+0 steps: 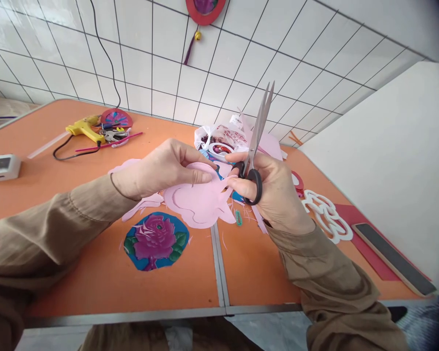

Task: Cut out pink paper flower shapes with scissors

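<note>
Above the middle of the orange, metal-edged table [106,287], we held a pink, scalloped sheet of thin-looking paper [195,200], our left hand [164,168] pinched closed on its upper edge. Our right hand [274,183] was wrapped around the black-handled steel scissors [255,141], whose blades stood nearly together, pointing up and clear of the paper; its thumb also seemed to press a narrow pink strip at the sheet's right side. We judged that a hard pull there could tear the sheet, because the strip was slender. A slack left grip could let the paper sag and crease. With the scissors in that same hand, a careless wrist turn might swing the points toward our left fingers. Nearer us lay a blue, roughly round cutout with a purple rose [156,239], where dropped trimmings could settle.
</note>
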`<state>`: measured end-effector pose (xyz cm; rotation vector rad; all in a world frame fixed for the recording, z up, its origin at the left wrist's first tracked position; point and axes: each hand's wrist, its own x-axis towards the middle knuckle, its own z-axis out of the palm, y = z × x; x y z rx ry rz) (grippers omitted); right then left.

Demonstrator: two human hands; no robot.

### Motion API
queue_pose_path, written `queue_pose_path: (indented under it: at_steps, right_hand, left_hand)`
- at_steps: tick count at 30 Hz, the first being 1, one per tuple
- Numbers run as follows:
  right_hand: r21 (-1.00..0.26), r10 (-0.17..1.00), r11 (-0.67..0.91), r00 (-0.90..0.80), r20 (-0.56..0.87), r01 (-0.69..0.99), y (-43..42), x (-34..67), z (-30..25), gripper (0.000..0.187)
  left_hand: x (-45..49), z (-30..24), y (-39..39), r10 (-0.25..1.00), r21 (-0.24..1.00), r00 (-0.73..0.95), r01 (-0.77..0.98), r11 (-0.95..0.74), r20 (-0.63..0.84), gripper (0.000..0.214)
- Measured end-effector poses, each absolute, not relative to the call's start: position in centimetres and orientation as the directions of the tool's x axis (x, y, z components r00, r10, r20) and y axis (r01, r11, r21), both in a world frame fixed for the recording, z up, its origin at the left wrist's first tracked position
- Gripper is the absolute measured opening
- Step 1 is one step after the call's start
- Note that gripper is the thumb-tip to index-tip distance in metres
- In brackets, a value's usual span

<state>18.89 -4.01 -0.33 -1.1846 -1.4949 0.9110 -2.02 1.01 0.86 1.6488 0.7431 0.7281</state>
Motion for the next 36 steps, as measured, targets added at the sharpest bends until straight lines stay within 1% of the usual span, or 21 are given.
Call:
queue_pose_path:
  at_steps: [3, 5, 9, 15, 18, 21, 25, 31, 36]
  right_hand:
    - [-0.939, 0.968, 0.249, -0.033, 0.249, 0.237, -4.1, 18.9, -0.3, 0.031]
    - [-0.938, 0.966, 0.255, -0.021, 0.257, 0.236, -4.1, 18.8, -0.1, 0.029]
    - [-0.93, 0.961, 0.273, -0.02, 0.276, 0.247, -4.3, 18.6, 0.2, 0.028]
    - [-0.922, 0.952, 0.301, -0.025, 0.304, 0.244, -4.5, 18.6, 0.2, 0.027]
    - [-0.917, 0.948, 0.313, -0.024, 0.318, 0.247, -4.6, 18.6, 0.1, 0.027]
    - [-0.896, 0.938, 0.336, -0.011, 0.348, 0.289, -4.8, 18.5, 0.1, 0.027]
    - [-0.861, 0.917, 0.375, -0.003, 0.398, 0.344, -5.0, 18.3, 0.3, 0.026]
    - [-0.801, 0.893, 0.42, -0.038, 0.448, 0.427, -5.1, 18.4, 0.1, 0.025]
    - [-0.768, 0.863, 0.477, -0.06, 0.502, 0.428, -5.3, 18.5, -0.2, 0.026]
  left_hand:
    - [-2.0, 1.2, 0.6, 0.799, 0.971, 0.589, 0.102, -0.218, 0.118, 0.013]
    - [-1.9, 1.5, 0.4, 0.808, 0.963, 0.578, 0.139, -0.232, 0.111, 0.012]
    - [-1.9, 1.9, 0.1, 0.828, 0.945, 0.554, 0.219, -0.243, 0.085, 0.024]
    - [-2.0, 2.0, 0.1, 0.817, 0.943, 0.57, 0.217, -0.253, 0.087, 0.028]
    - [-2.1, 2.0, 0.2, 0.8, 0.947, 0.598, 0.227, -0.227, 0.049, 0.032]
    - [-2.2, 1.8, 0.3, 0.782, 0.968, 0.623, 0.203, -0.15, -0.009, 0.035]
    - [-2.1, 1.6, 0.6, 0.769, 0.982, 0.636, 0.177, -0.069, -0.06, 0.03]
    - [-2.1, 1.9, 0.7, 0.774, 0.983, 0.63, 0.174, -0.053, -0.07, 0.029]
    - [-2.2, 2.0, 0.7, 0.767, 0.983, 0.64, 0.169, -0.073, -0.053, 0.027]
